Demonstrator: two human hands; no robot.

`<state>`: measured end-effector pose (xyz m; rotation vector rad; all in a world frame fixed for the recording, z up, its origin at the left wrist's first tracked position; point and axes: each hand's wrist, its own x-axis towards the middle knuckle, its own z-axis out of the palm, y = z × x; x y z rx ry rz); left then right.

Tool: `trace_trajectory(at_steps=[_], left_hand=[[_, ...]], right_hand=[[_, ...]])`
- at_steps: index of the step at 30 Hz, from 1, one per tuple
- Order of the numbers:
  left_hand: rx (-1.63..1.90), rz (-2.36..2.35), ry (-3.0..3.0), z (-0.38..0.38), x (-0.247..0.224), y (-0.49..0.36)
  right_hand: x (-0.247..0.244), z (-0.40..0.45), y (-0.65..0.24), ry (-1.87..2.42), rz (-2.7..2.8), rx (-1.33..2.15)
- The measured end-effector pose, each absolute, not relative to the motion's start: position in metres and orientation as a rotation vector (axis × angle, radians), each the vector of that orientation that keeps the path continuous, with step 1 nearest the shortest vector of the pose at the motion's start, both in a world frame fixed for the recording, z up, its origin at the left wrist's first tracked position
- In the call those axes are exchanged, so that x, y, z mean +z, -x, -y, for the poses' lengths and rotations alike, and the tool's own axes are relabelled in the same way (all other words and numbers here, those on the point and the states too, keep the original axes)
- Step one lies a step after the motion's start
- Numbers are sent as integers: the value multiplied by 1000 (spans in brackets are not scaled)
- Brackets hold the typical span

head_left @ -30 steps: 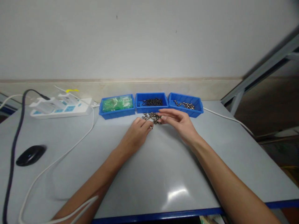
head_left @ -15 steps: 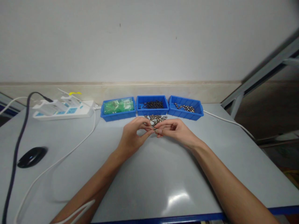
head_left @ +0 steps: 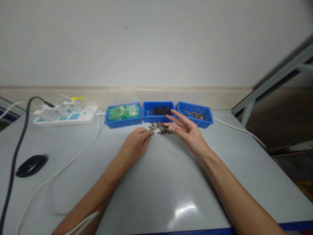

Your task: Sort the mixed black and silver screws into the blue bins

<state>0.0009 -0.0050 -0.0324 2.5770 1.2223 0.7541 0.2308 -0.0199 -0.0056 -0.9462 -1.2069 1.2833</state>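
Our left hand (head_left: 134, 147) rests curled on the table (head_left: 156, 182), fingertips touching the loose screw pile (head_left: 160, 128), grip contents unclear. Our right hand (head_left: 187, 130) hovers open over the pile, which lies just before the middle blue bin (head_left: 158, 111).
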Motion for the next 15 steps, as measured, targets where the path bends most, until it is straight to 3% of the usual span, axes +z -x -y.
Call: trace_trajectory(at_steps=[8, 15], left_hand=[[827, -1251, -2400, 6, -33, -6], [1173, -1058, -2342, 13, -25, -17]], right_hand=[[-10, 16, -237, 1076, 1202, 1233], [-9, 18, -233, 1173, 1429, 1288]])
